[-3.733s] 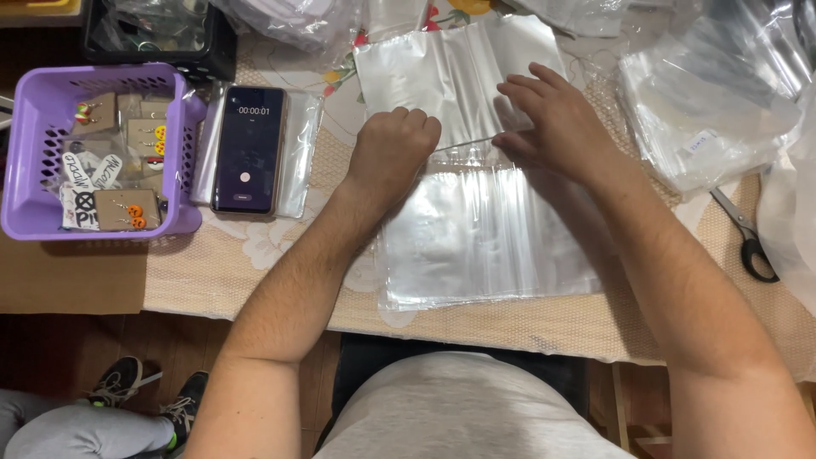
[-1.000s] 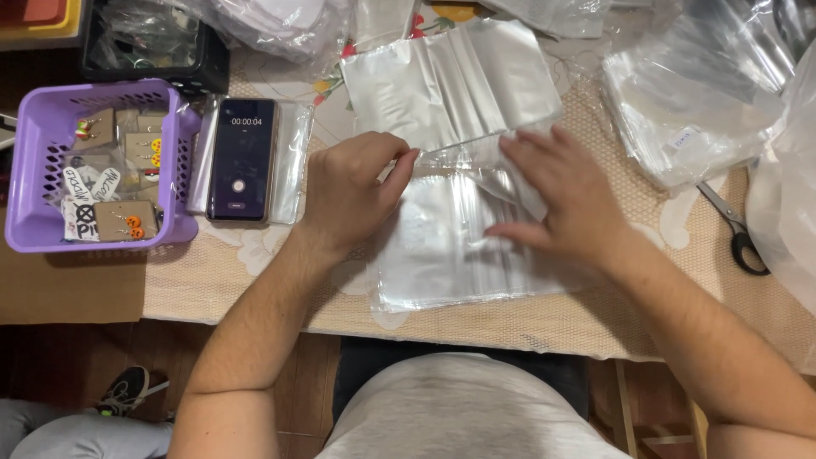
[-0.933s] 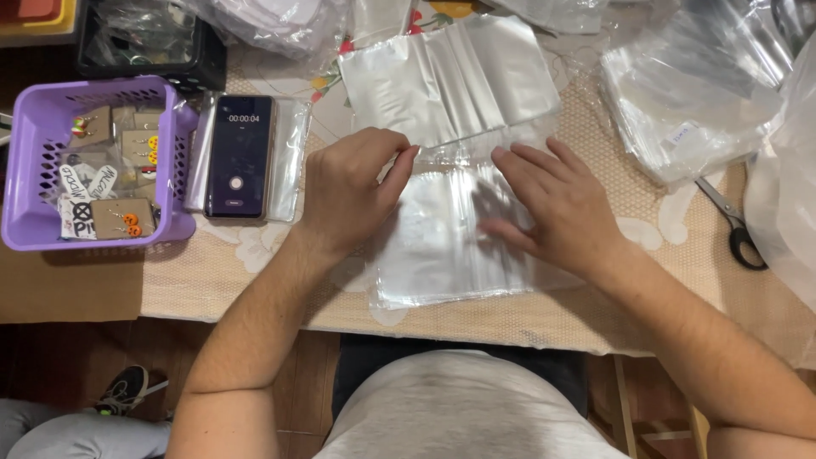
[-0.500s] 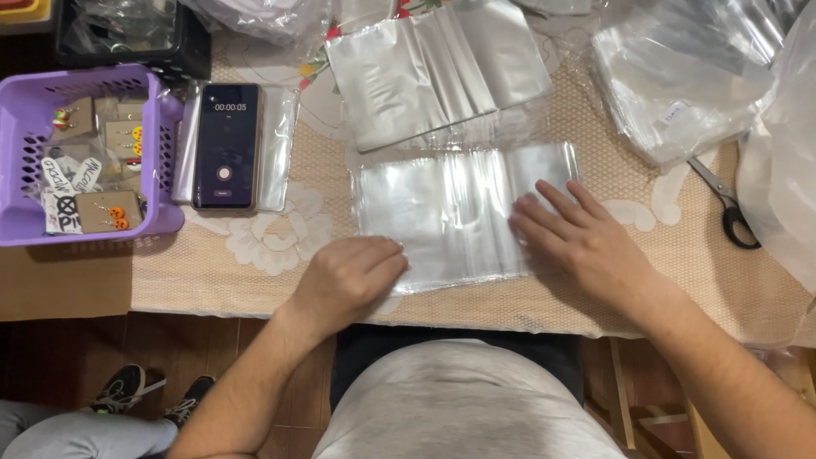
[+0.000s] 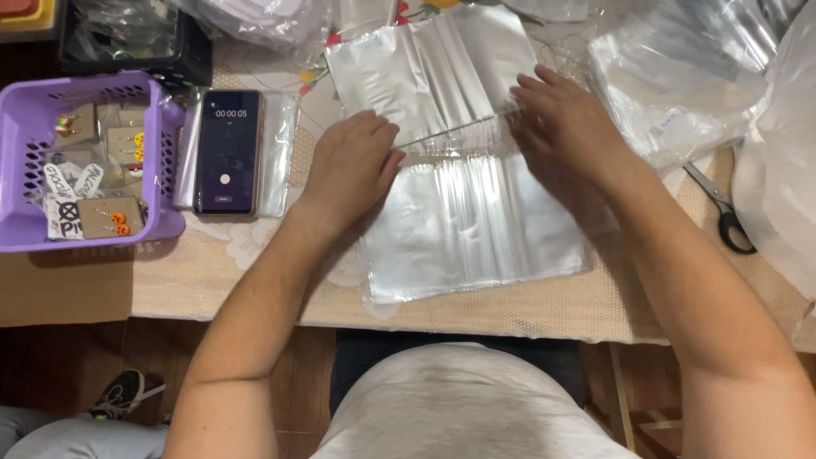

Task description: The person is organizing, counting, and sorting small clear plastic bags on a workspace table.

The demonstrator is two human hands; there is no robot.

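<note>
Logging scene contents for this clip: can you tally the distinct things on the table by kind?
Purple basket: 1
Phone: 1
Scissors: 1
Clear plastic bag stacks: 3
Black box: 1
Hands, left hand and right hand: 2
Total: 9

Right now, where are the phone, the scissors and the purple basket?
phone (image 5: 226,151), head view, middle of its dark screen.
scissors (image 5: 733,228), head view, on the black handle.
purple basket (image 5: 93,85), head view, on its top rim.
</note>
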